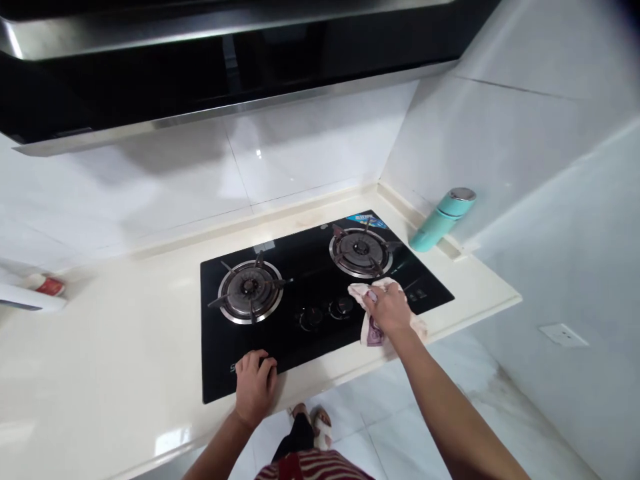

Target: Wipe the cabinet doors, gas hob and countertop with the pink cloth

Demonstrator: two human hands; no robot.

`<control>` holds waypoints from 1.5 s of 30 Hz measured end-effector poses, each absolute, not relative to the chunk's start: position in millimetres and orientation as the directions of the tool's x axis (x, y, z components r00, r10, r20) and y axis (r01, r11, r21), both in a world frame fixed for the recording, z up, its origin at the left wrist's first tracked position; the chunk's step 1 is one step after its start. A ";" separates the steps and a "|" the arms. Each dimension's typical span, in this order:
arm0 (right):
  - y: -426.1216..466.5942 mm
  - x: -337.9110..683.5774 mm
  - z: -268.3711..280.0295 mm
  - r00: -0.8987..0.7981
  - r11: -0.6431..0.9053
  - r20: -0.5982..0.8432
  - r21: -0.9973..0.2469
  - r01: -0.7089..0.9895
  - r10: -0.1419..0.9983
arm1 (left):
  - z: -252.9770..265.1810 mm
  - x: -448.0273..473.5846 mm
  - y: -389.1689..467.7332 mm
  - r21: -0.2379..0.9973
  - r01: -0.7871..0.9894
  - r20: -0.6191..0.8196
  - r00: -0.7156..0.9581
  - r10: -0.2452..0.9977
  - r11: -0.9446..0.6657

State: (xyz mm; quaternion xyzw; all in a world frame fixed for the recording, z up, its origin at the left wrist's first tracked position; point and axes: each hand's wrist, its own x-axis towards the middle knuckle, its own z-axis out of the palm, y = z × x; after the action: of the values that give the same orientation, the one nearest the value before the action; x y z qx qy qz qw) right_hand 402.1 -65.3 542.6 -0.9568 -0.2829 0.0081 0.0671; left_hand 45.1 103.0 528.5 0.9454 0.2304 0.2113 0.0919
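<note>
A black glass gas cooktop (300, 267) with two burners is set into the pale counter. My right hand (389, 308) is closed on a pale pink cloth (417, 325) with a purple patch, pressed to the glass at the front right, beside the control knobs (342, 305). Part of the cloth hangs towards the counter's front edge. My left hand (256, 383) rests on the cooktop's front left edge, holding nothing, its fingers slightly bent and lying on the glass. The left burner (250, 291) is behind that hand; the right burner (361, 252) is just beyond the cloth.
A turquoise flask (443, 220) stands at the right, near the side wall. Overhead, a black range hood (225, 73) spans the back. At the far left lie a white object (30, 297) and a red-and-white item (50, 285). A wall socket (564, 335) is low on the right.
</note>
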 end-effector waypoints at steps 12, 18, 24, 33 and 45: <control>24.5 418.7 570.8 0.280 -0.333 -0.195 -0.348 0.876 0.940 | 521.2 43.2 100.1 0.373 0.401 0.276 0.813 0.512 -0.837; 76.4 376.7 585.5 0.050 -0.165 -0.317 -0.348 0.923 0.947 | 519.4 42.8 97.5 0.404 0.398 0.263 0.812 0.522 -0.823; 95.1 350.4 587.4 0.072 -0.151 -0.295 -0.254 0.955 0.953 | 517.1 42.7 93.7 0.381 0.427 0.290 0.787 0.544 -0.820; 144.0 385.5 562.9 0.414 -0.418 -0.059 -0.091 0.904 0.909 | 527.3 44.3 86.7 0.354 0.451 0.282 0.784 0.553 -0.819; 240.0 396.0 567.0 0.322 -0.334 -0.093 -0.200 0.921 0.942 | 533.7 49.3 85.3 0.292 0.479 0.291 0.781 0.553 -0.828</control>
State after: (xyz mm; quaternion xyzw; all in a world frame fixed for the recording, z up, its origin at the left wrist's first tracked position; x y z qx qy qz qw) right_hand 396.0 240.0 567.0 -0.8112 -0.5742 0.0960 0.0550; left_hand 49.3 85.3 533.7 0.9381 0.2750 0.1847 0.1013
